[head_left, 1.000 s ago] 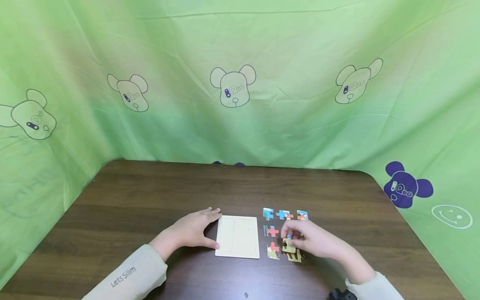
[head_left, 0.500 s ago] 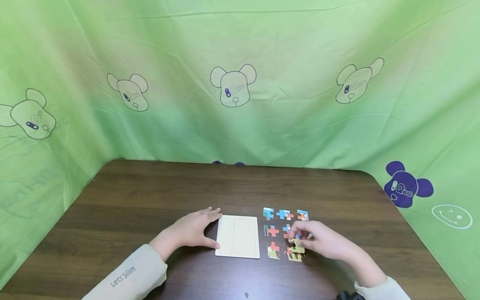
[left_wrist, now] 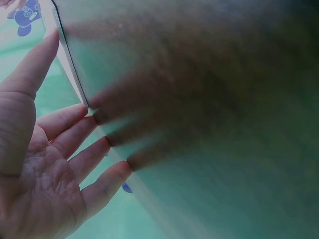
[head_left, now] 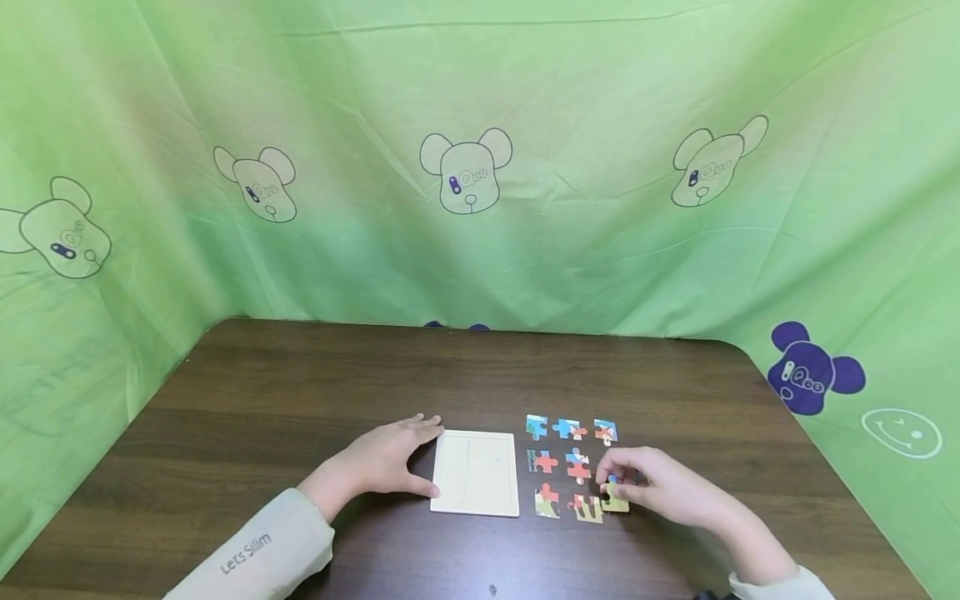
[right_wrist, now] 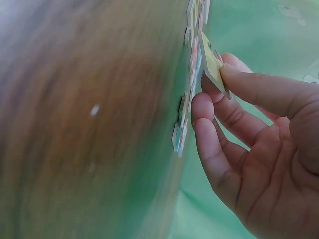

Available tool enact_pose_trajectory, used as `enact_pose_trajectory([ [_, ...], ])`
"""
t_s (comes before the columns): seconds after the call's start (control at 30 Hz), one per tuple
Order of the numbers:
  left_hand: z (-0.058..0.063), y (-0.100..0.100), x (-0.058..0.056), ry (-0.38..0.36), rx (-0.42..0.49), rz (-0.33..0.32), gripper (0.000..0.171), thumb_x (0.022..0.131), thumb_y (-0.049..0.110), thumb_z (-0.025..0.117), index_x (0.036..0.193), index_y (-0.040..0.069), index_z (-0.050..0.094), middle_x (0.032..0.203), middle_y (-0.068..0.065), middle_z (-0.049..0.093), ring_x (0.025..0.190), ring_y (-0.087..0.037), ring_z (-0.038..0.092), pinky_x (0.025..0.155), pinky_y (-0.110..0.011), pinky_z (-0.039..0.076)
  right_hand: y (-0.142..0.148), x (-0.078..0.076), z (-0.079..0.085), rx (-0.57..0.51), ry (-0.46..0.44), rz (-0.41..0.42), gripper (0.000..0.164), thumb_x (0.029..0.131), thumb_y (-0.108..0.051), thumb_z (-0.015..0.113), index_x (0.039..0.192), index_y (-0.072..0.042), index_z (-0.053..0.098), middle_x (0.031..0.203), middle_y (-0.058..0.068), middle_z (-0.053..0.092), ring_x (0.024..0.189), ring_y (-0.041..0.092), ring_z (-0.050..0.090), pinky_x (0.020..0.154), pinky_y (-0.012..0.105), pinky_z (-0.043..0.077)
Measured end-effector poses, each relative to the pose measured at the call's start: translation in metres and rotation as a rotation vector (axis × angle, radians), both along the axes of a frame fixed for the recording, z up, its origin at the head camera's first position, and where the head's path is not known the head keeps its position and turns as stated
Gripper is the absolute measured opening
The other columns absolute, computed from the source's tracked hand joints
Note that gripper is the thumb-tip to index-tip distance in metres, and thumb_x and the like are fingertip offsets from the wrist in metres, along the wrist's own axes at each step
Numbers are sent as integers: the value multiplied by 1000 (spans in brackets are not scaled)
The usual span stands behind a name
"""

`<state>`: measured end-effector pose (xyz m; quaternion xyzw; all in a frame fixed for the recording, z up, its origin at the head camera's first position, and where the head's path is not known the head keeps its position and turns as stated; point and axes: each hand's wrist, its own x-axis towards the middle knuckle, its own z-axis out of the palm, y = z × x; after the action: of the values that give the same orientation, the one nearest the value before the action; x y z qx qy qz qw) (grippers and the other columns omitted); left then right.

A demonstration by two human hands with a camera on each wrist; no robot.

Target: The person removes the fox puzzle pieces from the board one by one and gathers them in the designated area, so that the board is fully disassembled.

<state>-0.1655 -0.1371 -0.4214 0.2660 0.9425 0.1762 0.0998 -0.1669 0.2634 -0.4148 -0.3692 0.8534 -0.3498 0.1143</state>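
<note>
My right hand pinches a yellow-green puzzle piece between thumb and fingers, at the lower right end of several laid-out pieces. In the right wrist view this piece is tilted, its near edge raised toward the thumb. Just left of it lies a yellow piece with brown stripes. On the other side, my left hand rests on the table with fingers spread, thumb and fingertips along the left edge of a pale square puzzle tray. The left wrist view shows the straight fingers touching the tabletop.
Puzzle pieces lie in rows right of the tray: a blue one, a blue-and-red one, a corner one, and red ones below. A green curtain hangs behind the dark wooden table.
My right hand has moved to the right with the yellow-green piece, uncovering a red-and-blue piece and the striped piece. The left hand and tray have stayed still.
</note>
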Motion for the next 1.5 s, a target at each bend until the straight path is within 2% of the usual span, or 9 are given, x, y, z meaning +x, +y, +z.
enact_pose_trajectory([
  [0.47,1,1,0,0,1,-9,83,78,42,81,144,2,50,155,-15,44,145,-35,39,116,-50,35,20,7,-2,-8,19,17,17,91,-1,64,95,-18,65,79,-8,62,73,-3,53,60,20,45],
  [0.73,1,1,0,-3,3,-7,83,79,42,81,145,3,50,155,-14,44,145,-35,39,116,-50,36,23,7,-5,9,-17,35,17,90,0,65,97,-16,66,76,-7,60,71,-4,52,59,20,45],
  [1.07,1,1,-2,-2,0,-26,79,82,42,78,145,3,50,156,-14,43,145,-35,39,116,-49,35,25,6,-6,47,36,-14,17,87,0,67,99,-10,62,77,-13,55,70,-6,49,59,21,45],
  [1.27,1,-3,-4,-1,4,-41,76,85,40,75,146,3,49,156,-13,43,146,-35,38,117,-49,34,30,6,-5,35,22,-34,13,89,-2,67,98,-10,62,78,-12,58,69,-5,50,58,21,45],
  [1.4,3,-8,-4,-40,23,-40,78,88,41,72,150,3,42,159,-14,38,149,-33,34,118,-49,32,35,6,-3,48,33,-60,10,91,-5,66,99,-10,63,80,-13,59,70,-5,51,60,22,45],
  [1.5,5,-17,-4,-75,29,-25,79,91,42,69,153,5,38,161,-14,33,150,-33,30,119,-51,30,38,6,2,68,90,-112,10,92,-8,67,100,-12,64,83,-14,61,75,-5,53,63,22,47],
])
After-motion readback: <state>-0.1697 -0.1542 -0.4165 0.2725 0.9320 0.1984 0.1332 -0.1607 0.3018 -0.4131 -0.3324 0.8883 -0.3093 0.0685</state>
